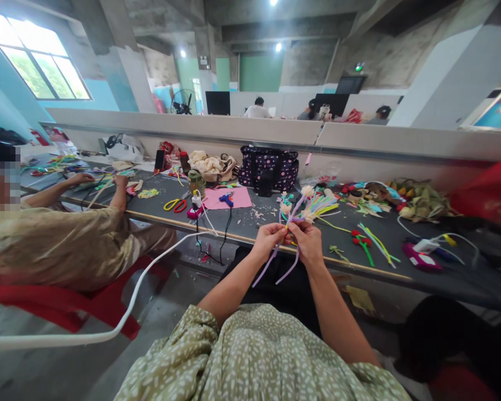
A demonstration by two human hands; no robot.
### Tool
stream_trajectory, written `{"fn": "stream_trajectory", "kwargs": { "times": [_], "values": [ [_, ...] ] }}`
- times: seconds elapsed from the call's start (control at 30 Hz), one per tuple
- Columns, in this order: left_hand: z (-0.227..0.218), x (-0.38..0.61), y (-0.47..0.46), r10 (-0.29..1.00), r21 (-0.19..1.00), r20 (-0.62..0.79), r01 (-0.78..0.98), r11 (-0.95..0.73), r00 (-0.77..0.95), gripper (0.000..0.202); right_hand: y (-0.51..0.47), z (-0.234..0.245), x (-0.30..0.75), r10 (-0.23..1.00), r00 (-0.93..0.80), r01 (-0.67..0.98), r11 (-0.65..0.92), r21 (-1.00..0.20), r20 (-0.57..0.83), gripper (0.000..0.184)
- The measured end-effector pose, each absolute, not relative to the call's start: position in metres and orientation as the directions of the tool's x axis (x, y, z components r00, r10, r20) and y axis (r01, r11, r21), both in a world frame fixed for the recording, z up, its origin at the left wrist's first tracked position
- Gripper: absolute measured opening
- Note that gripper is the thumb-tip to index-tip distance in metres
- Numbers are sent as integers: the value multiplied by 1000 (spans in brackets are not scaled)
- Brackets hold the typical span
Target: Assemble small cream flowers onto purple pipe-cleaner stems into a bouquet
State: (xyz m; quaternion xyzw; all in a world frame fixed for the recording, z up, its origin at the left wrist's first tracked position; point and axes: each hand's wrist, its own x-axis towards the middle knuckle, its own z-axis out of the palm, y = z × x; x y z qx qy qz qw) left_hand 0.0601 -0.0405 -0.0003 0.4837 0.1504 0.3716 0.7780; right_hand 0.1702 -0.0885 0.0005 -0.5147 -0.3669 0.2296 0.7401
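Observation:
Both my hands meet in front of me over the table edge, closed round a bunch of pipe-cleaner flowers [307,207]. My left hand [268,238] pinches the stems from the left. My right hand [307,242] grips them from the right. The flower heads, pastel green, yellow and white, fan up and to the right above my fingers. Purple stems [275,266] hang down below my hands toward my lap.
The dark work table [359,245] carries yellow scissors [174,204], a blue glue gun [226,198] on pink paper [229,196], a dotted bag [268,165] and loose red and green craft flowers [362,243]. A co-worker [45,239] sits at my left on a red chair. A white cable [137,289] crosses the floor.

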Motion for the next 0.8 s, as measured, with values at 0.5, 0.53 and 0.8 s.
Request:
{"fn": "stream_trajectory", "kwargs": {
  "times": [0.5,0.53,0.8],
  "values": [
    [-1,55,-35,726,911,153,-381,160,671,46,-96,14,172,763,590,49,295,-954,265,20],
    [-1,57,-35,745,904,177,-406,136,643,44,-96,14,172,762,587,66,293,-954,275,20],
    [5,63,-37,797,887,205,-452,94,569,34,-97,14,170,768,581,84,274,-958,270,24]
  ]
}}
